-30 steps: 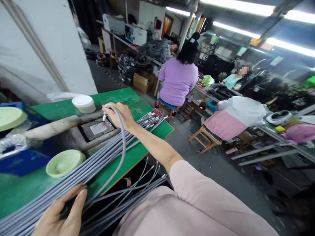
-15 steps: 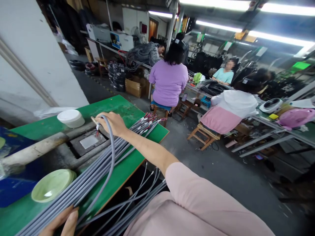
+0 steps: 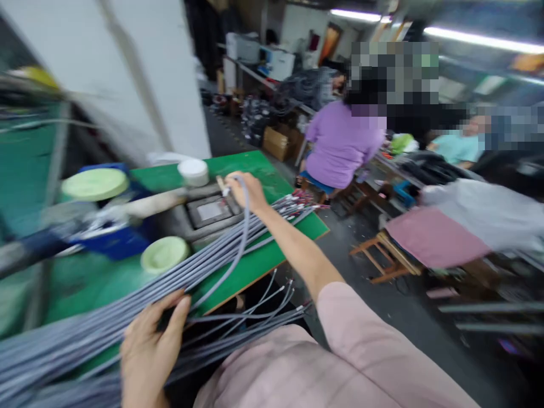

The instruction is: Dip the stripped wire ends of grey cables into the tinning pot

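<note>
My right hand reaches out over the green table and pinches the end of one grey cable, holding its tip above a grey metal block with a square plate. That cable arcs back toward me. My left hand is closed round the near part of a thick bundle of grey cables that runs diagonally across the table. The bundle's far ends show stripped coloured wires. The picture is smeared by motion.
A green bowl, a white tub, a green lid on a blue box stand on the table. More cables hang below its edge. People sit at benches on the right, one in a purple top.
My head has turned left and the view is now blurred. My left hand has come further into view on the bundle. My right hand stays at the metal block with the cable end.
</note>
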{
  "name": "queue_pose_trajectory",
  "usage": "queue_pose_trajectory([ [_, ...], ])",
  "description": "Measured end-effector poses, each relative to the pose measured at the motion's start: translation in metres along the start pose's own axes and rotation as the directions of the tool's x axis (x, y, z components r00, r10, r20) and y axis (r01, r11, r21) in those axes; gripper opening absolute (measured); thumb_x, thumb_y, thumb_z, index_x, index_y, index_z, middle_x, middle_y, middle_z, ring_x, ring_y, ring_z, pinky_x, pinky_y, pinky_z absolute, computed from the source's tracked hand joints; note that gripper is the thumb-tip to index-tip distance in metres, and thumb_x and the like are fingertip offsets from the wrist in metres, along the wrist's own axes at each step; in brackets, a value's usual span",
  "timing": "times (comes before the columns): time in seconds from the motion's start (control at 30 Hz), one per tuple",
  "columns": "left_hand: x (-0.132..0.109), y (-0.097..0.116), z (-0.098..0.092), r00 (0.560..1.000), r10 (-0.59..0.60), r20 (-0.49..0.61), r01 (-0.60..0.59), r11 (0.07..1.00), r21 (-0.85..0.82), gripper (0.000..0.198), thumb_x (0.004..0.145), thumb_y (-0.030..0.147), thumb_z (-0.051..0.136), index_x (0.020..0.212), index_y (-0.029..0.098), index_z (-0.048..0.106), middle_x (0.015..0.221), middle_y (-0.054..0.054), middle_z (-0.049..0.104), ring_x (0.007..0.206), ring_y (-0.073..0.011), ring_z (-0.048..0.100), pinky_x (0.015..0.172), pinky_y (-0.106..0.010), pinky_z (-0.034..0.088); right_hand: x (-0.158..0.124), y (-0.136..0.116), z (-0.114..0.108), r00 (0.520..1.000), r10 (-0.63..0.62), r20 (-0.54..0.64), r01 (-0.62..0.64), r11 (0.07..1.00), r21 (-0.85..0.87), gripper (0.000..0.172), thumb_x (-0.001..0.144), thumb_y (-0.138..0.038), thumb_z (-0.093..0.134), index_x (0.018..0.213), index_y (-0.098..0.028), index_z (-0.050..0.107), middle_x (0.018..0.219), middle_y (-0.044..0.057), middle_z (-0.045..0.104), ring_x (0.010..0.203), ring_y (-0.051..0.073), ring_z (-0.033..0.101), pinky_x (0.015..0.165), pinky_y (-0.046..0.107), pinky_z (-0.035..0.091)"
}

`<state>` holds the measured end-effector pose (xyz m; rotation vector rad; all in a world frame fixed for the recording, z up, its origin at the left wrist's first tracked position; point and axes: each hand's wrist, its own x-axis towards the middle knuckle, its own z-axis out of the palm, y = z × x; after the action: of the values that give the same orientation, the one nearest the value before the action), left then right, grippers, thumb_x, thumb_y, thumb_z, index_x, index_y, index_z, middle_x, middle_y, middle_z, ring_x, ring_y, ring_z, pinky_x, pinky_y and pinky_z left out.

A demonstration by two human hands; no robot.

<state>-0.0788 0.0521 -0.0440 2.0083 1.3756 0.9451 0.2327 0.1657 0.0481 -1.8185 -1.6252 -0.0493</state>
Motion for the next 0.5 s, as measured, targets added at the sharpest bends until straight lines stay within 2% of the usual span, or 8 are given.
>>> queue_pose_trajectory([
  [0.1, 0.004, 0.013, -0.003, 0.999, -0.025, 0.025, 0.026, 0.997, -0.071, 0.033, 0.081, 0.051, 0.059, 0.093, 0.023, 0.070, 0.093, -0.005, 0.073, 0.092, -0.0245, 0.064, 0.092, -0.042, 0.044, 0.007, 0.002, 0.009, 0.999, 0.015, -0.038, -0.013, 0.999, 0.046, 0.023, 0.093, -0.027, 0.046, 0.088, -0.020, 0.068, 0.093, 0.004, 0.072, 0.094, 0.020, 0.065, 0.086, 0.029, 0.045],
  [0.2, 0.006, 0.019, -0.006, 0.999, -0.044, 0.003, 0.044, 0.995, -0.095, 0.030, 0.084, 0.048, 0.058, 0.095, 0.023, 0.069, 0.089, -0.004, 0.074, 0.090, -0.0222, 0.065, 0.095, -0.041, 0.041, 0.014, 0.006, 0.020, 0.997, -0.027, -0.077, 0.036, 0.993, 0.112, 0.020, 0.090, -0.026, 0.049, 0.084, -0.021, 0.067, 0.085, 0.003, 0.071, 0.087, 0.020, 0.065, 0.082, 0.030, 0.046],
  [0.33, 0.001, 0.023, -0.008, 0.999, -0.049, 0.010, 0.050, 0.993, -0.106, 0.027, 0.086, 0.045, 0.057, 0.098, 0.024, 0.069, 0.095, -0.002, 0.074, 0.093, -0.0208, 0.066, 0.103, -0.043, 0.035, 0.013, 0.004, 0.031, 0.990, -0.089, -0.109, 0.109, 0.975, 0.193, 0.023, 0.090, -0.030, 0.047, 0.080, -0.021, 0.066, 0.078, 0.002, 0.069, 0.079, 0.018, 0.064, 0.077, 0.029, 0.046],
  [0.5, -0.001, 0.021, -0.008, 0.999, -0.050, 0.010, 0.051, 0.990, -0.129, 0.026, 0.086, 0.044, 0.057, 0.097, 0.024, 0.069, 0.096, -0.002, 0.074, 0.097, -0.0210, 0.066, 0.106, -0.043, 0.033, 0.016, 0.000, 0.044, 0.986, -0.128, -0.108, 0.149, 0.967, 0.206, 0.025, 0.090, -0.032, 0.045, 0.081, -0.020, 0.066, 0.079, 0.003, 0.070, 0.078, 0.018, 0.064, 0.077, 0.029, 0.046],
])
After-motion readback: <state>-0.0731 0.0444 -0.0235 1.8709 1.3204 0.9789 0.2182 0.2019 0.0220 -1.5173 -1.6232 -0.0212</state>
